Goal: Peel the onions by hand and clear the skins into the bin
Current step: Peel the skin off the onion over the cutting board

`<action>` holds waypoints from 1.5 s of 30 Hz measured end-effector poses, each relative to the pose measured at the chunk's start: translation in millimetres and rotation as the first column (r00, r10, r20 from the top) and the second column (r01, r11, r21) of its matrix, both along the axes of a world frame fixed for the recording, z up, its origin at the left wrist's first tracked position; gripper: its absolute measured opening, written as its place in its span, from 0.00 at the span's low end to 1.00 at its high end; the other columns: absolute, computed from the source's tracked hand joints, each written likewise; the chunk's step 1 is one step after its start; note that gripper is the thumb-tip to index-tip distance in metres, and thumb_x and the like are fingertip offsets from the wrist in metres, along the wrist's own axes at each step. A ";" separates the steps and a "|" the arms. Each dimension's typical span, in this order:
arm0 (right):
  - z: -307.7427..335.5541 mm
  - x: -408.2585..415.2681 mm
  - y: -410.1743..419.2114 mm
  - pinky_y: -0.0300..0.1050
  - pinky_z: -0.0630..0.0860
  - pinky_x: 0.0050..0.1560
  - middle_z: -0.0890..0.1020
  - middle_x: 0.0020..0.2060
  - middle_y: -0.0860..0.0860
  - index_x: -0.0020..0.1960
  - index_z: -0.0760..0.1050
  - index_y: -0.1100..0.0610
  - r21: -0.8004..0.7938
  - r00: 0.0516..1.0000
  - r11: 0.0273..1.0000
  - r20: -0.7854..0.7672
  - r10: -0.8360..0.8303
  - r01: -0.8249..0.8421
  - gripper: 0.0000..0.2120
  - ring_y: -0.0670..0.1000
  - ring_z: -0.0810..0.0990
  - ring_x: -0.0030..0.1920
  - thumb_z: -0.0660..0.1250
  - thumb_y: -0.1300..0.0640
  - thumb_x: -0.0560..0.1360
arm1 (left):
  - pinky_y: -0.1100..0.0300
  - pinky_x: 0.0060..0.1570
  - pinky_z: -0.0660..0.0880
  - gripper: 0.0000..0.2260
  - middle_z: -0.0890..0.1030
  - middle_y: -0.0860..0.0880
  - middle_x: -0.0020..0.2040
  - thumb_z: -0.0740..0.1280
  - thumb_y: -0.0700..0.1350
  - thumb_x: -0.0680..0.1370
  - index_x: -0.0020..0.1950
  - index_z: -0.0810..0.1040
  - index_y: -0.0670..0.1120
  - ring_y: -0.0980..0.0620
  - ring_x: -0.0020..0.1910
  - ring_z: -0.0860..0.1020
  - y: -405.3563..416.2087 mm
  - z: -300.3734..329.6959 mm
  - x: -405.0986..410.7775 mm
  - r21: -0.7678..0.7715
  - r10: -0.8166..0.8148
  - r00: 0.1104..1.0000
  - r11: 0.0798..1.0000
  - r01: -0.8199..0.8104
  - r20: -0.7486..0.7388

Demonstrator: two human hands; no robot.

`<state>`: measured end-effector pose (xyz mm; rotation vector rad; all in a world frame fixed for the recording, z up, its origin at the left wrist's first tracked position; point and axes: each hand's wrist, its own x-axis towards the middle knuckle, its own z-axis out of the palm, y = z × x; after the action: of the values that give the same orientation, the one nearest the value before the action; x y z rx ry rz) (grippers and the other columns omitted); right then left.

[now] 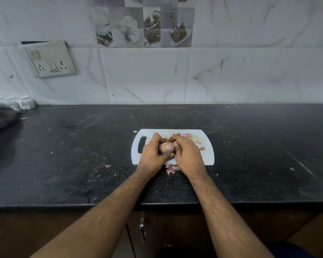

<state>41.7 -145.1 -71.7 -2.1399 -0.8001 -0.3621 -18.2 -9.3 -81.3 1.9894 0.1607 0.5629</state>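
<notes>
You are in the peeling step. Your left hand [153,152] cups a small red onion [166,147] just above the white cutting board [207,159], fingers curled over its far side and thumb under its near side, so the bulb is clamped rather than loosely resting. Your right hand [186,154] closes in from the other side, its fingertips [175,144] pressed against the onion's upper right face; they seem to be pinching at a flap of papery skin [171,138] that lifts just beyond the grip, though the exact pinch is partly hidden by the knuckles.

The onion shows pale pink flesh with tan patches, so I judge it partly stripped, not finished.

Beyond your right hand, on the board, lies another onion piece [186,135], with loose skin scraps [201,148] to the right of the grip. More pink skins [171,168] sit on the black counter [82,164] just on your side of the board, between your wrists.

Next, you will likely need to pull that flap away from the bulb while the left hand turns it, then work off the remaining tan patches. No bin is in view, so clearing the skins will mean gathering them and looking for it.
</notes>
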 end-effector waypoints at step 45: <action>-0.4 3.9 -7.6 0.30 0.73 0.45 0.81 0.47 0.43 0.51 0.80 0.51 0.203 0.991 0.979 -0.136 -0.007 0.035 0.06 0.38 0.79 0.44 0.75 0.53 0.75 | 0.67 0.45 0.77 0.18 0.80 0.51 0.51 0.77 0.43 0.73 0.56 0.72 0.48 0.57 0.48 0.80 -6.9 -0.3 3.8 0.076 -0.012 0.999 0.997 0.009 0.048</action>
<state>45.6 -152.7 -72.1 -1.9581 -0.6349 -0.2938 -14.4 -16.2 -81.6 2.0465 0.1003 0.6181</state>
